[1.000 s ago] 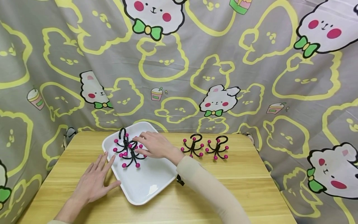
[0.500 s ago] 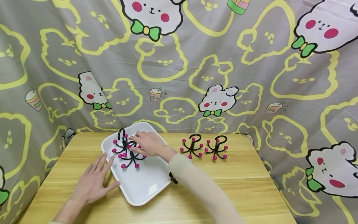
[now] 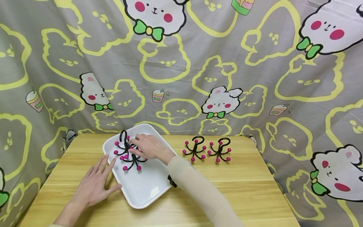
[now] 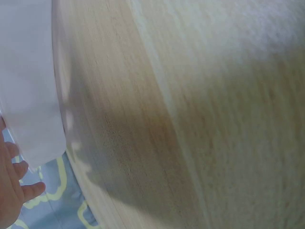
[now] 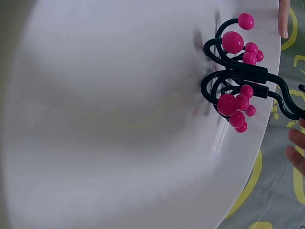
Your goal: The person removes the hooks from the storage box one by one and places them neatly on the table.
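Two black multi-arm hook racks with pink ball tips lie in the white tray: a rear rack and a front rack. Over them, my right hand reaches in from the right, thumb and index finger at the front rack's curved top, which they partly cover. In the right wrist view, fingers appear right beside the curved ends of the racks; I cannot tell whether they grip one. My left hand lies with fingers spread at the tray's left side, fingertips and thumb at the rim.
Two more such hook racks, a nearer-centre one and a rightmost one, lie on the wooden table right of the tray. A grey patterned curtain hangs behind the table. A black clip shows under the right sleeve.
My right hand has shifted slightly left over the front rack, covering more of its curved top. The racks, the tray and my left hand stay where they were.
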`<state>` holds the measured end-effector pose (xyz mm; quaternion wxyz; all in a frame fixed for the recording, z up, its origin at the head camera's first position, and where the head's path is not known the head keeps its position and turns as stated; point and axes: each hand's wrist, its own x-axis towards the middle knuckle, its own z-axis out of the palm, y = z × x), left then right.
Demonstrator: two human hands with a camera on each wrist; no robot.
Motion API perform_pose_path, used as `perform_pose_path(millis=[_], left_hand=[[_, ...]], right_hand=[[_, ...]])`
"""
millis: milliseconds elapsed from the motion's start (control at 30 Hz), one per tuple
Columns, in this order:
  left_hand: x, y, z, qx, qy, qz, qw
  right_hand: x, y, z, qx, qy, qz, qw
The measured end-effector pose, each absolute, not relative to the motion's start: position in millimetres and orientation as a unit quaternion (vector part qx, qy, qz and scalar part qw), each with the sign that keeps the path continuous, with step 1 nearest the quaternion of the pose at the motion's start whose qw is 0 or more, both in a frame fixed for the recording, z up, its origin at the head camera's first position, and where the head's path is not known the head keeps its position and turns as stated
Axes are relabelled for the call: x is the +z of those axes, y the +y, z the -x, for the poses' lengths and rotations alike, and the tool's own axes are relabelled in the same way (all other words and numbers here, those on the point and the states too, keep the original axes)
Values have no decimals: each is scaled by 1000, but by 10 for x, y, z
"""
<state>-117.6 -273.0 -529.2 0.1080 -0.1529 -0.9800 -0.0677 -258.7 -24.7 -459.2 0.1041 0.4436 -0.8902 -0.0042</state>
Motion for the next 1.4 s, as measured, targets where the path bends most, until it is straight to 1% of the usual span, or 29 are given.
perform_pose_path(millis=[967,1233,1400], left_hand=[[-5277,-2736,1168,-70,-980,154,110],[-5282,-2738,1161,-70,-978,156,118],[-5285,-2743,1169,-68,-979,156,114]], right_hand=[[-4571,-269,2559,-32,-873,-470,125],[-4532,-214,2538,-37,-870,-478,117],[-4522,-170,2530,-27,-871,-479,107]])
